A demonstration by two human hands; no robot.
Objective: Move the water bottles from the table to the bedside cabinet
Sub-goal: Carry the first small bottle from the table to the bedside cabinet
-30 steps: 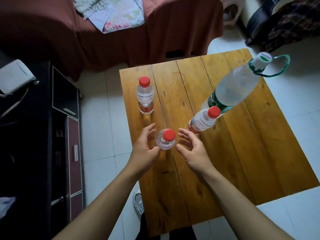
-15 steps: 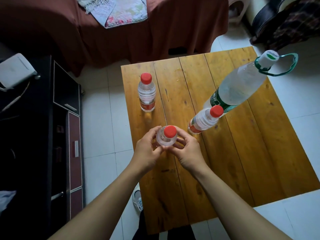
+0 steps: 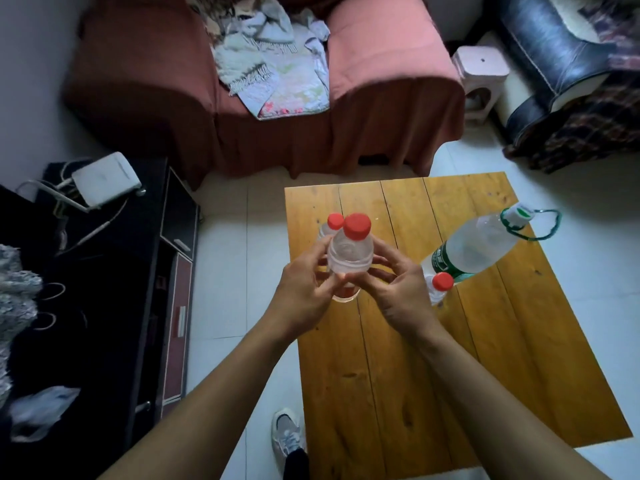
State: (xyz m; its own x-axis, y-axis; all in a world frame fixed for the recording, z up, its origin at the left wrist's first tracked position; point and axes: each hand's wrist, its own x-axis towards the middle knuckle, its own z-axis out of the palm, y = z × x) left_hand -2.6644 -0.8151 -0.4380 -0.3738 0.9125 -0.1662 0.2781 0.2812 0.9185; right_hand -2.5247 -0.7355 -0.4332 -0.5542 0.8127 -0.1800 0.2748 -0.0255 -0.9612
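A small clear water bottle with a red cap (image 3: 350,251) is held upright above the wooden table (image 3: 485,358). My left hand (image 3: 304,296) grips its left side and my right hand (image 3: 401,292) grips its right side. Behind it a second red-capped bottle (image 3: 333,224) stands on the table, mostly hidden. A third small red-capped bottle (image 3: 439,287) stands just right of my right hand. A large clear bottle with a green label and white cap (image 3: 478,245) stands at the table's right. The black bedside cabinet (image 3: 104,289) is on the left.
A white device with cables (image 3: 104,180) and a plastic bag (image 3: 38,414) lie on the cabinet top. A red sofa with cloths (image 3: 270,81) stands behind the table. A pink stool (image 3: 479,77) and dark couch (image 3: 561,64) are at the back right. My shoe (image 3: 287,436) is on the white tiled floor.
Both hands closed around the nearest small bottle and lifted it off the table. The camera tilted up, showing more of the sofa.
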